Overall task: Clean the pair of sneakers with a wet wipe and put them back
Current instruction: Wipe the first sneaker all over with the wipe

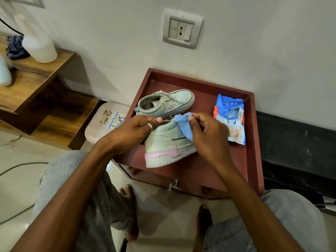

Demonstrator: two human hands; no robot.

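Observation:
Two pale green sneakers lie on a dark red tray-like table top point(251, 142). The far sneaker point(167, 103) rests on its sole with its toe to the right. My left hand point(134, 130), with a ring on one finger, grips the near sneaker point(163, 148) at its collar, heel and pink sole trim toward me. My right hand point(205, 135) pinches a blue wet wipe point(183, 125) and holds it against that sneaker's side. A blue wet wipe packet point(230, 119), torn open, lies at the table's right side.
A wall with a switch socket point(182, 29) stands behind the table. At left are a wooden shelf unit point(34, 77) with a white bottle point(39, 46) and a pale stool point(101, 122) with stickers. My knees and bare feet sit below the table front. A cable runs across the floor at left.

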